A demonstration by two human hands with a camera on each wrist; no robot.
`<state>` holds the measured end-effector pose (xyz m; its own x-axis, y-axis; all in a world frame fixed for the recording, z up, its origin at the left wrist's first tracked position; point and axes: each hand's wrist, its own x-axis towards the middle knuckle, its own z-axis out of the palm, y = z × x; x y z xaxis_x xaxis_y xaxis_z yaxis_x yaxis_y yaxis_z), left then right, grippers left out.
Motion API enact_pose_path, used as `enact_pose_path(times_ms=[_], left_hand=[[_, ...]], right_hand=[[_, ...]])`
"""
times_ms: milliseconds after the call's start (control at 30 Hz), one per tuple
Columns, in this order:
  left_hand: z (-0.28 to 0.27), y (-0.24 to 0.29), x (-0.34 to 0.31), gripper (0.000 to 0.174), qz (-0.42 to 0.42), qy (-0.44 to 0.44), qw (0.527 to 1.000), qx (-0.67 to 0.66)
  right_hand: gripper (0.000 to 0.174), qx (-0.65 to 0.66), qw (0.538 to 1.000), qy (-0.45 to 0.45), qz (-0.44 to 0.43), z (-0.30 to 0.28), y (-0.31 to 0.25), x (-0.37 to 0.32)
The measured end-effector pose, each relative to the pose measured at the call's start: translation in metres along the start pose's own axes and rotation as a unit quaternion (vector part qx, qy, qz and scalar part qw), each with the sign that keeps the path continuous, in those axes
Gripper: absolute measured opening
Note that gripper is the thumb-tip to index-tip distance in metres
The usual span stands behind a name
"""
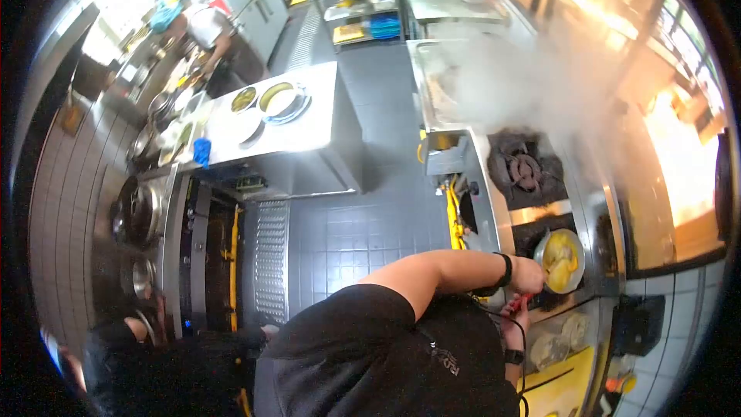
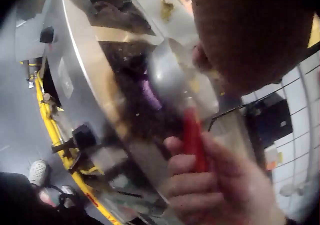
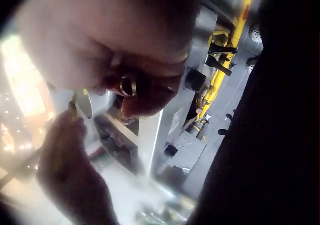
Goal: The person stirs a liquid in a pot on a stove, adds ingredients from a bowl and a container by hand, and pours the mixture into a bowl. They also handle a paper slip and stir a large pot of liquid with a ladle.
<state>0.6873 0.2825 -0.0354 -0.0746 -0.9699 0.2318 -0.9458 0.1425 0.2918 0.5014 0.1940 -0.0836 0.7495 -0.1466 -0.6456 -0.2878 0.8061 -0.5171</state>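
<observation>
A silver frying pan [image 1: 580, 278] holds soft yellow food [image 1: 559, 243] that looks like egg. It sits over the nearer burner. My right hand [image 1: 512, 326] grips the pan's red handle [image 2: 192, 140], fingers wrapped round it. From the left, my left hand [image 1: 528, 275] reaches across to the pan's rim, a black band on its wrist. In the right wrist view this left hand [image 3: 70, 160] pinches a thin utensil [image 3: 73, 104] over the pan; its working end is hidden. My ringed right hand [image 3: 145, 85] fills the top of that view.
A second burner [image 1: 525, 172] lies beyond the pan, under thick steam [image 1: 532, 77]. Bright flames [image 1: 671, 154] show at the right. Yellow gas pipes [image 1: 454, 216] run below the stove front. Another person [image 1: 212, 35] works at a counter [image 1: 324, 100] with bowls. A dark-sleeved person [image 1: 154, 363] stands at lower left.
</observation>
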Motion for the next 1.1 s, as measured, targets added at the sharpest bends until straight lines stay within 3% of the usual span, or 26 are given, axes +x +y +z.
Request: enact_pose_path(times_ms=[67, 233, 367, 400, 467, 567, 667, 733, 767, 833, 967, 1033, 1100], left_hand=[[-0.056, 0.022, -0.004, 0.016, 0.015, -0.004, 1.000, -0.005], [-0.118, 0.054, -0.019, 0.019, 0.050, 0.028, 0.997, -0.049], [-0.073, 0.041, -0.016, 0.019, 0.028, 0.028, 0.997, -0.067], [-0.071, 0.038, -0.015, 0.018, 0.023, 0.018, 0.998, -0.062], [-0.050, 0.026, -0.004, 0.017, 0.020, 0.027, 0.999, -0.032], [-0.037, 0.019, 0.005, 0.017, 0.022, 0.036, 0.999, 0.019], [-0.012, 0.013, 0.005, 0.017, 0.009, 0.084, 0.996, 0.022], [0.003, 0.006, 0.000, 0.018, -0.091, 0.076, 0.992, -0.041], [-0.001, 0.007, -0.002, 0.018, -0.091, 0.077, 0.992, -0.042], [-0.020, 0.014, -0.010, 0.018, -0.042, -0.004, 0.999, 0.011], [-0.080, 0.037, -0.011, 0.019, 0.019, 0.032, 0.999, -0.006], [-0.101, 0.049, -0.013, 0.019, 0.024, 0.037, 0.999, -0.025], [-0.106, 0.059, -0.013, 0.018, 0.018, 0.032, 0.999, -0.037]], right_hand=[[0.039, 0.014, 1.000, -0.008, 0.017, -0.006, -0.002, 0.000], [0.031, 0.051, 0.996, -0.017, 0.071, -0.017, -0.010, 0.008], [0.031, 0.011, 0.998, -0.057, 0.008, -0.048, -0.003, 0.027], [0.031, 0.011, 0.998, -0.059, 0.009, -0.029, -0.007, 0.015], [0.031, -0.006, 0.999, -0.017, 0.035, 0.004, -0.016, -0.013], [0.031, 0.006, 0.999, 0.004, 0.047, -0.005, -0.017, -0.003], [0.032, -0.054, 0.998, 0.027, 0.002, 0.001, -0.014, -0.010], [0.032, -0.047, 0.999, 0.022, 0.012, -0.004, -0.013, -0.003], [0.032, -0.042, 0.999, 0.021, 0.021, -0.006, -0.015, -0.002], [0.033, -0.008, 0.999, 0.002, 0.032, -0.010, -0.017, -0.002], [0.031, 0.028, 0.998, -0.008, 0.062, 0.003, -0.018, -0.012], [0.031, 0.016, 0.996, -0.037, 0.082, -0.043, -0.014, 0.022], [0.030, 0.005, 0.993, -0.062, 0.103, -0.053, -0.013, 0.029]])
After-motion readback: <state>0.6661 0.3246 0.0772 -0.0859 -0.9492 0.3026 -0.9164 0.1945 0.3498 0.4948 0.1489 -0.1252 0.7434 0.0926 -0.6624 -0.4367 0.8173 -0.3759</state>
